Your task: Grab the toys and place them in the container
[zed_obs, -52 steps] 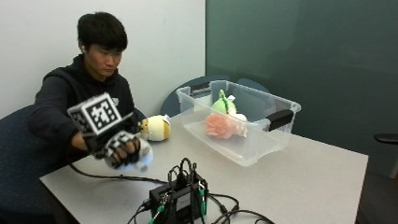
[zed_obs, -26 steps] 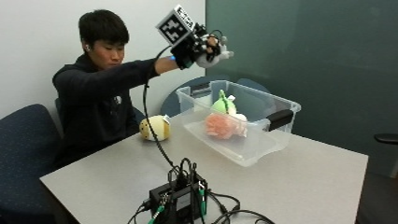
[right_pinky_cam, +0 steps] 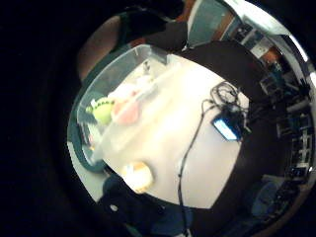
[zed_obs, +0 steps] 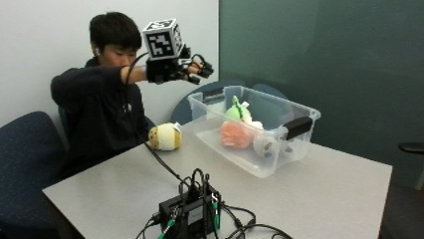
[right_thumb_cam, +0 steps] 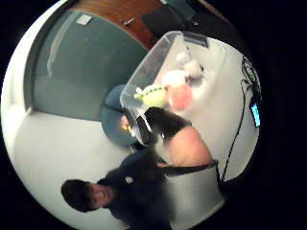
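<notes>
Right, I have my gloved right hand [zed_obs: 187, 69] raised above the near end of the clear container [zed_obs: 301, 144], fingers loosely spread and holding nothing. Inside the container I see a green toy [zed_obs: 233, 110], a pink toy [zed_obs: 234, 134] and a white toy [zed_obs: 266, 146] resting together. A yellow and white toy [zed_obs: 164, 137] sits on the table [zed_obs: 318, 199], just beside the container's near wall, close to my body

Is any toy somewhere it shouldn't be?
Yes. One round yellow plush toy sits on the grey table, outside the clear plastic container that holds the pink, green and white toys. Nothing looks spilled or broken.
</notes>
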{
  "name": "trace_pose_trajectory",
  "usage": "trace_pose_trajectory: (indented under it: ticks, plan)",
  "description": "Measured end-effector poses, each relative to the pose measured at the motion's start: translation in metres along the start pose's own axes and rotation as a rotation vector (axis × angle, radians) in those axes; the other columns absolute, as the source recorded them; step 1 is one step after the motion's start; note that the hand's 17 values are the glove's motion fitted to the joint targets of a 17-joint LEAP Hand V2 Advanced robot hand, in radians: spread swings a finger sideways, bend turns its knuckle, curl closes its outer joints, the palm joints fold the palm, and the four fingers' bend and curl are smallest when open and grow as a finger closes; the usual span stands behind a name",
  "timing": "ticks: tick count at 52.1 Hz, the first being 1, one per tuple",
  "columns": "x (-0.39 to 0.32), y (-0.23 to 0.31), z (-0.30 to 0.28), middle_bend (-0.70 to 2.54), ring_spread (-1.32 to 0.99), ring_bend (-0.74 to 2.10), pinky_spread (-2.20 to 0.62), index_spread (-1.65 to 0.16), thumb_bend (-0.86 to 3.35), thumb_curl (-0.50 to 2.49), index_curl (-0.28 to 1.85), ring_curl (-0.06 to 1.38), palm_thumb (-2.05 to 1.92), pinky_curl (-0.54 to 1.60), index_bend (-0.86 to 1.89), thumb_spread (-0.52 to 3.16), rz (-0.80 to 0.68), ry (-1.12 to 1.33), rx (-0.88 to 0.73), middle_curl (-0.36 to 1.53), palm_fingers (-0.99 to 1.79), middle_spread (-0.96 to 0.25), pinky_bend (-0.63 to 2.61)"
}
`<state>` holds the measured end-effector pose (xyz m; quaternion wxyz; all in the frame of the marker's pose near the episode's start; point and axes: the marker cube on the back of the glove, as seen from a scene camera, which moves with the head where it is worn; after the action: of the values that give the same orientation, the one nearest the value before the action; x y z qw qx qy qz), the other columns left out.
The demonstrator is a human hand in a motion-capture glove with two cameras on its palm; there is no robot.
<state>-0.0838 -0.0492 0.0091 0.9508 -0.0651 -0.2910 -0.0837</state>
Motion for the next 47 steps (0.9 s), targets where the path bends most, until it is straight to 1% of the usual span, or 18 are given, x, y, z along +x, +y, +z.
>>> trace_pose_trajectory:
  ticks: [3,6,9,13,20,24,26,29,32,37,40,44,47]
  plan:
    - [-0.012,0.040,0.024,0.18,-0.04,0.18,0.01,-0.28,-0.01,0.32,0.50,0.34,0.04,0.39,0.17,1.24,-0.060,0.104,-0.057,0.48,-0.09,0.00,0.61]
    - [-0.010,0.066,0.048,0.19,-0.04,0.18,0.02,-0.28,-0.01,0.32,0.49,0.34,0.04,0.38,0.17,1.26,-0.049,0.175,-0.111,0.48,-0.04,0.01,0.62]
    - [0.002,0.081,0.070,0.18,-0.04,0.18,0.02,-0.28,-0.01,0.32,0.48,0.34,0.04,0.38,0.17,1.26,-0.013,0.161,-0.167,0.47,-0.03,0.01,0.63]
    - [0.025,0.088,0.091,0.16,-0.03,0.20,0.03,-0.28,-0.02,0.31,0.46,0.34,0.03,0.39,0.15,1.27,0.022,0.098,-0.229,0.45,-0.04,0.01,0.68]
    - [-0.011,0.139,0.190,0.11,0.00,0.21,0.04,-0.28,-0.02,0.31,0.43,0.34,0.02,0.41,0.14,1.27,-0.130,0.158,-0.330,0.39,-0.08,0.02,0.78]
    - [-0.017,0.149,0.225,0.09,0.01,0.22,0.05,-0.29,-0.02,0.32,0.41,0.35,0.02,0.43,0.15,1.25,-0.160,0.164,-0.381,0.36,-0.07,0.03,0.88]
    - [-0.018,0.151,0.236,0.08,0.02,0.26,0.05,-0.30,-0.01,0.32,0.40,0.36,0.04,0.44,0.14,1.24,-0.167,0.193,-0.370,0.34,-0.05,0.03,0.93]
    - [-0.020,0.148,0.242,0.06,0.03,0.36,0.04,-0.31,0.01,0.33,0.38,0.38,0.10,0.47,0.11,1.24,-0.174,0.232,-0.299,0.30,0.01,0.03,1.05]
    - [-0.020,0.145,0.245,0.12,0.02,0.54,0.00,-0.31,0.05,0.35,0.35,0.41,0.18,0.45,0.11,1.25,-0.185,0.223,-0.256,0.29,0.17,0.03,1.07]
    - [-0.023,0.140,0.247,0.25,-0.11,0.89,-0.15,-0.30,0.19,0.40,0.30,0.48,0.42,0.43,0.06,1.36,-0.219,0.157,-0.198,0.32,0.59,-0.03,1.09]
    - [-0.026,0.135,0.245,0.30,-0.17,1.03,-0.21,-0.30,0.25,0.43,0.28,0.53,0.53,0.44,0.07,1.39,-0.226,0.119,-0.182,0.34,0.72,-0.06,1.13]
    - [-0.032,0.124,0.230,0.35,-0.23,1.15,-0.26,-0.30,0.29,0.49,0.27,0.59,0.66,0.49,0.10,1.31,-0.221,0.097,-0.162,0.39,0.78,-0.10,1.22]
    - [-0.030,0.104,0.191,0.39,-0.26,1.20,-0.28,-0.30,0.30,0.53,0.28,0.63,0.71,0.52,0.14,1.24,-0.199,0.071,-0.093,0.42,0.76,-0.13,1.26]
